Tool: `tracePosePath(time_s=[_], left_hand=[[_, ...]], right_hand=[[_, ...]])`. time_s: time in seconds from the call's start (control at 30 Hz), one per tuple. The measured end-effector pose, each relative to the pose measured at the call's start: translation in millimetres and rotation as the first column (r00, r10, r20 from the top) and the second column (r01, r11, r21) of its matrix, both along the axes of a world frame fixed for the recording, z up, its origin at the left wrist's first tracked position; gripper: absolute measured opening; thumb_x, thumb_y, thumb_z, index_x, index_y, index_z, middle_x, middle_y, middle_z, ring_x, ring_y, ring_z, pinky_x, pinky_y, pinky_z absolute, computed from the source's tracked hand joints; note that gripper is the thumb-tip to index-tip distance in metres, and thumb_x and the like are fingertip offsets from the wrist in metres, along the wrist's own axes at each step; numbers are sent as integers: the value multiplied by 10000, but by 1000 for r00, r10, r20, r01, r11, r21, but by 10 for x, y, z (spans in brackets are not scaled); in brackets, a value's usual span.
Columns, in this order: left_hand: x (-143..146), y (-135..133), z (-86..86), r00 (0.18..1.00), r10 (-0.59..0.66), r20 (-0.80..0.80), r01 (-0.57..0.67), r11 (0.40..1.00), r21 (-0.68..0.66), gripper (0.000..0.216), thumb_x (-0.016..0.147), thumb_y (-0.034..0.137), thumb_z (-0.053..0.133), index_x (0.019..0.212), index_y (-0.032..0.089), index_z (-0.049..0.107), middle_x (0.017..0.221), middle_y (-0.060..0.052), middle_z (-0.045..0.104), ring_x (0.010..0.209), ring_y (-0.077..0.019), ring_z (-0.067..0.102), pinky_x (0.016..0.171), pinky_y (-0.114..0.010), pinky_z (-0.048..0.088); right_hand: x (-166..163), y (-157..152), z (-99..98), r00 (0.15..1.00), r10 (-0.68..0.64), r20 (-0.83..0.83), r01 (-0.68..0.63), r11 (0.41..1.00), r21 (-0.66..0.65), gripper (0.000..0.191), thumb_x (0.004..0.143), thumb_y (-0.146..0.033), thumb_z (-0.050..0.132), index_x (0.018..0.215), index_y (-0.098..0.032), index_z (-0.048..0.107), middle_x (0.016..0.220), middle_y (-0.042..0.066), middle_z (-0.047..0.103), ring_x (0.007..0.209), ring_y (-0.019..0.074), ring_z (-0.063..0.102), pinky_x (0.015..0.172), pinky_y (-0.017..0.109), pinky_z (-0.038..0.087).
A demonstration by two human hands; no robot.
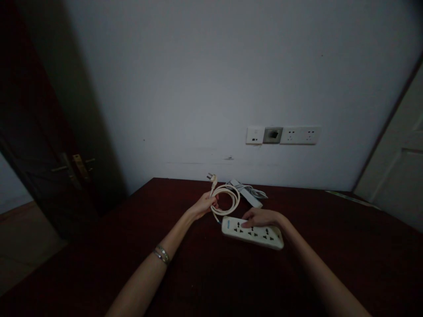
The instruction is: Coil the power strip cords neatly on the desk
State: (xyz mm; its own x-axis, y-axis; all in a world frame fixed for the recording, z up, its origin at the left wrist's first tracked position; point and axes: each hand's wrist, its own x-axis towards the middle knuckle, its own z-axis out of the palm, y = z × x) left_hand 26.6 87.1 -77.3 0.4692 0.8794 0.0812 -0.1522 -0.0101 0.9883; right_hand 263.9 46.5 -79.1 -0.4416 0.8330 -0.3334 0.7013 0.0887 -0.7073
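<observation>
My left hand [205,204] is closed around a coiled white power cord [237,201], whose plug [212,178] sticks up above my fingers with its prongs pointing up and left. The cord runs down to the left end of a white power strip [251,237] with several sockets on its upper face. My right hand [261,217] grips this strip from its far side, thumb on top; the fingers beneath are hidden. Just behind the coil lies a second, grey-white power strip [251,196] with its own grey cord [259,193] bundled on it.
A dark red table [185,273] stands against a pale wall [191,88]. Wall sockets [300,135] and a dark-centred wall plate [272,135] sit above its back edge. A thin flat strip [352,199] lies at the back right. To the left is a dark door [36,132] with a handle.
</observation>
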Motion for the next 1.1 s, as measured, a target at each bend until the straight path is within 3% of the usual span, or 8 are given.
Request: tracePosePath(time_s=[0.23,0.33,0.43,0.67,0.77,0.87,1.0,1.1], left_hand=[[38,55,-106,998,68,2,-68,997,-32,130,638,102,507,759,149,500,532,41,483,471,-85,473,545,-249,459],[34,83,-153,996,88,14,-88,995,-46,133,641,95,497,763,145,514,517,39,480,471,-86,474,530,-232,441],[35,87,-163,996,77,36,-75,996,-41,133,643,94,496,762,148,524,505,50,464,464,-82,470,502,-209,418],[125,52,-128,972,232,27,-229,970,-77,78,651,118,601,723,118,574,482,18,519,431,-87,491,442,-190,398],[176,41,-160,931,347,113,-316,922,-226,89,651,128,650,706,109,582,469,20,512,426,-92,495,493,-242,477],[211,29,-200,882,444,161,-372,864,-340,68,682,124,633,685,106,567,460,31,491,436,-79,494,577,-272,525],[233,9,-210,880,451,148,-377,853,-361,37,698,130,584,711,103,563,482,13,519,455,-112,540,547,-295,526],[235,-3,-185,887,441,134,-372,858,-355,72,661,135,571,728,109,570,484,5,532,456,-152,564,472,-298,499]], right_hand=[[32,20,39,998,-51,25,50,998,43,415,617,-414,691,938,-151,696,755,50,671,650,157,576,575,253,422],[-16,-6,134,971,-145,-189,163,983,83,585,656,-440,677,1140,-125,582,898,86,662,752,169,596,645,270,453],[-179,-30,158,842,-202,-500,257,965,43,626,745,-509,578,1245,-154,457,1062,97,617,897,164,596,755,281,464],[-649,23,-139,662,-158,-732,292,955,59,573,626,-441,705,1085,-174,490,1018,83,621,927,206,607,830,350,465],[-697,61,-257,672,-223,-706,376,924,66,539,561,-412,745,950,-169,463,822,36,622,776,195,621,750,352,478],[-703,81,-330,732,-201,-651,419,886,198,507,561,-405,740,896,-182,433,723,-10,582,666,164,580,658,322,466],[-708,96,-383,813,-190,-551,434,828,355,485,572,-405,731,891,-179,444,744,-10,565,656,142,529,646,299,440],[-708,111,-393,822,-192,-536,433,822,369,469,578,-388,724,902,-177,459,746,-18,550,656,134,515,638,287,432]])
